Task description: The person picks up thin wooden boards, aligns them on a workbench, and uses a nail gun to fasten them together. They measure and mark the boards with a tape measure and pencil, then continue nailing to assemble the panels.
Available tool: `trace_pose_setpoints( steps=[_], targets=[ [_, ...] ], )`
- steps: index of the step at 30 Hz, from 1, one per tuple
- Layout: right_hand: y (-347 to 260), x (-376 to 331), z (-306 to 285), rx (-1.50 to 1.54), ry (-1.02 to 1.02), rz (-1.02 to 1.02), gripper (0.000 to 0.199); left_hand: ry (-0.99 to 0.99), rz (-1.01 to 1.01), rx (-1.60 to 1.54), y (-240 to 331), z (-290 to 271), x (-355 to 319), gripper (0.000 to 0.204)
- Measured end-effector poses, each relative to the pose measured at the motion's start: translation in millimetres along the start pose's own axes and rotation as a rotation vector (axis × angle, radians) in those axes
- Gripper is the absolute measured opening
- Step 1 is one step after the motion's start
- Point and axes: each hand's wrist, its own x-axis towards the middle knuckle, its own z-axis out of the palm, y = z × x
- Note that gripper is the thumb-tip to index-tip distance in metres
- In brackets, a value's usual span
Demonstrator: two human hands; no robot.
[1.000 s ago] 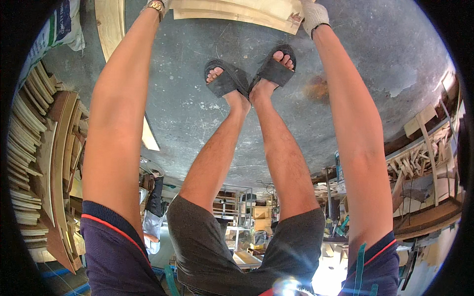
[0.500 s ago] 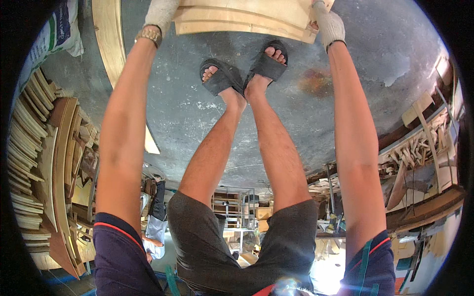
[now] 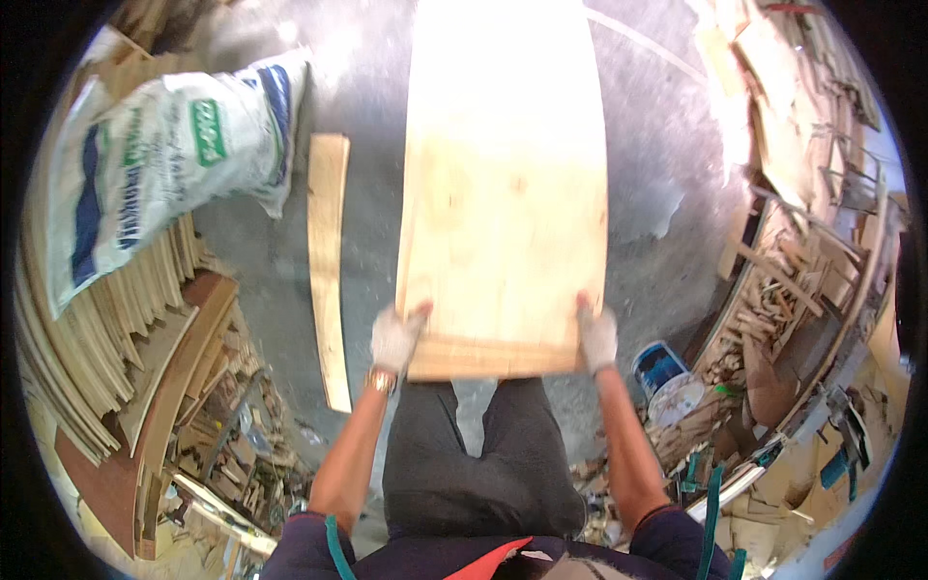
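A long, pale wooden board (image 3: 503,222) stretches away from my body, its far part washed out by glare. Layered edges along its near end suggest a stack of more than one board. My left hand (image 3: 396,336), in a whitish glove with the thumb tip bare, grips the near left corner, thumb on top. The near right corner is held the same way by my gloved right hand (image 3: 597,334). The fingers of both hands are hidden beneath the wood. The near end sits in front of my dark shorts and covers my feet.
A narrow wooden strip (image 3: 331,271) lies on the grey floor (image 3: 266,280) left of the board. A white printed sack (image 3: 184,159) rests on stacked planks (image 3: 126,348) at far left. On the right are a blue-and-white bucket (image 3: 662,372) and a heap of wood scraps (image 3: 773,280).
The board has come nearer and lower in view, now covering my feet, and my hands have drawn in toward my body. My view has tilted forward, showing more of the sack and floor.
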Motion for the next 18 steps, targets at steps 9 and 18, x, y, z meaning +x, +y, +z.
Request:
trace_pose_setpoints(
  steps=[9, 18],
  targets=[
    [35, -242, -86, 0.105, -0.317, 0.035, 0.066, -0.308, 0.043, -0.242, -48, -138, -175, 0.061],
    [-58, -242, -177, 0.16, -0.206, -0.261, 0.042, -0.456, 0.22, -0.505, 63, -223, -179, 0.089]
  ],
)
